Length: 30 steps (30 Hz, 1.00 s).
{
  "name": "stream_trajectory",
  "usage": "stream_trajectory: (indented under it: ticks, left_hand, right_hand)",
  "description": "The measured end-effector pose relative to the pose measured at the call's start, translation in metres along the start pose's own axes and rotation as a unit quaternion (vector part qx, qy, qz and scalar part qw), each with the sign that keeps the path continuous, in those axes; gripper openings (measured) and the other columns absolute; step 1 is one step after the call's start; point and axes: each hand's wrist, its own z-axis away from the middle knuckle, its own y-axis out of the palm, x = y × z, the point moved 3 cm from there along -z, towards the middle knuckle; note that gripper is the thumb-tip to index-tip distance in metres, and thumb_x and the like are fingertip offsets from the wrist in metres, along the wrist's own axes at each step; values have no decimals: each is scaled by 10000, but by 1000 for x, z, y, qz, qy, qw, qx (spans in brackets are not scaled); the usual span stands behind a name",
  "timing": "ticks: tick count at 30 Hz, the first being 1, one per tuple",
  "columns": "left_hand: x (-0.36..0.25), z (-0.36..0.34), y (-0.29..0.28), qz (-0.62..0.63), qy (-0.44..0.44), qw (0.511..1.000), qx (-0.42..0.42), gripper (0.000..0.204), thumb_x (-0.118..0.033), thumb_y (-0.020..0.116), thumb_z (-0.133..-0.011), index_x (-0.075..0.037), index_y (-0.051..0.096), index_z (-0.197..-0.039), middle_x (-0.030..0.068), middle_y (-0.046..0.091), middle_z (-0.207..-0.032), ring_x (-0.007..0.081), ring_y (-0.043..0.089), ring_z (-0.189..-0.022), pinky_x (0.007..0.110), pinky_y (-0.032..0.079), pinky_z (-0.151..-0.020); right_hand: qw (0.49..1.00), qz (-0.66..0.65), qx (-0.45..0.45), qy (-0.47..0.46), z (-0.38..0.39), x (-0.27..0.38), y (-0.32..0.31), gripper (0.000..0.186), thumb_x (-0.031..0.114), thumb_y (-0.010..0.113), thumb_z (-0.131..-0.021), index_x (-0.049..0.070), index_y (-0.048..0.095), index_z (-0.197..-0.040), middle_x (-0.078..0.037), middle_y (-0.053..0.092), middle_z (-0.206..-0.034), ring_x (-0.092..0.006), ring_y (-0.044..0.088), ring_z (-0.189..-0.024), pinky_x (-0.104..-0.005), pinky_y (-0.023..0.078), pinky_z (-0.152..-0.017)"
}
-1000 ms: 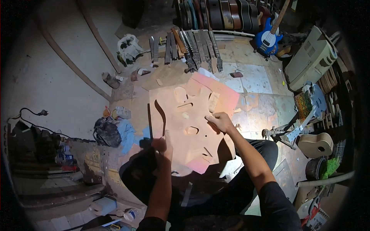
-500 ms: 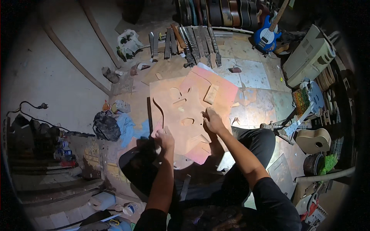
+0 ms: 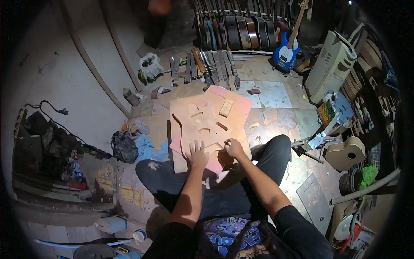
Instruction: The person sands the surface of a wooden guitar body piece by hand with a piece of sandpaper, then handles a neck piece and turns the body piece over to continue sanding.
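Observation:
In front of my crossed legs lies a flat, light-wood electric guitar body [image 3: 207, 118] with several routed cutouts. Under it are overlapping pale and pink-edged boards [image 3: 243, 108]. My left hand [image 3: 197, 152] presses flat on the lower left of the wood, fingers spread. Lower right, my right hand [image 3: 233, 148] is closed, its fingers bent down against the wood near the edge of the guitar body; anything in them is too small or hidden to make out. A small rectangular wooden block [image 3: 226, 108] rests on the upper right of the boards.
Several guitar necks [image 3: 211, 69] lie in a row beyond the boards, before a rack of guitars [image 3: 241, 32]. A blue bass guitar [image 3: 286, 54] leans at the far right. A black plastic bag [image 3: 123, 146] and blue cloth [image 3: 148, 148] lie left; an acoustic guitar body [image 3: 345, 154] stands right.
My left hand has left the left edge and now lies flat on the wood. My right hand has come nearer to me, down the right side. The view has tilted upward.

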Motion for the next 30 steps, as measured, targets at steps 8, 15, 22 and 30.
stream_trajectory:
  ticks: [8,15,22,30]
  left_hand:
    - [4,-22,-26,-25,41,998,-43,791,-529,607,-948,-293,270,-1624,118,169,-1705,429,115,-1553,756,145,-1151]
    - [6,-31,-29,-41,88,993,-63,784,-551,603,-938,-224,342,-1602,162,185,-1693,461,135,-1540,715,114,-1178]
    - [2,-49,-48,13,84,996,13,844,-482,685,-891,-185,337,-1600,194,159,-1690,484,120,-1535,724,111,-1172]
    - [25,-58,-57,36,89,992,77,930,-350,782,-789,-185,345,-1592,169,198,-1684,474,161,-1532,691,182,-1181]
  right_hand:
    - [987,104,-73,-99,4,28,13,640,178,795,-782,84,565,-1371,-257,481,-1450,-454,584,-1180,-508,488,-1023]
    - [982,91,-39,-161,-35,33,20,440,214,814,-737,82,679,-1135,-161,610,-1258,-390,601,-1114,-518,495,-878]
    - [970,164,-58,-168,-41,56,13,266,187,699,-836,98,667,-1085,-123,630,-1164,-337,595,-1111,-513,483,-897]
    - [976,37,121,178,-67,60,-62,331,175,655,-914,108,667,-1237,-166,647,-1307,-302,640,-1144,-367,551,-890]
